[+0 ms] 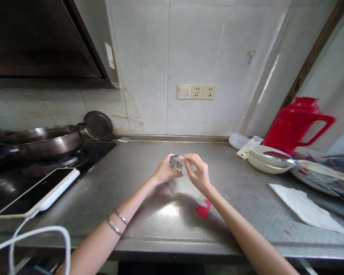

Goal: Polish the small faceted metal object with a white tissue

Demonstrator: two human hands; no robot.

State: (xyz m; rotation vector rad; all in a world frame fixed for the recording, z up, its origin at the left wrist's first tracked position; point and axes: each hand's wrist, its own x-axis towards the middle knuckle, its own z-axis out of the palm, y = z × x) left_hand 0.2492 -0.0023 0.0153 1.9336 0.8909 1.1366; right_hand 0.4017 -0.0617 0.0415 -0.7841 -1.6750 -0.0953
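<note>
Above the steel countertop (149,206), my left hand (164,170) is wrapped round a small, shiny see-through cup-like thing (176,165) with dark streaks; its exact kind is unclear. My right hand (199,172) pinches a small whitish piece (182,160), perhaps tissue, at the right side of the cup-like thing. Whether the piece lies inside or against the rim cannot be made out. Below my right wrist, a torn red scrap (203,211) with a silvery edge lies on the counter.
On the left are a stove with a pan (48,141), a phone (43,191) with a white cable (40,231), and a round dark disc (99,125). To the right stand white bowls (266,162), a red thermos (294,126), dishes (318,172) and a white napkin (306,206).
</note>
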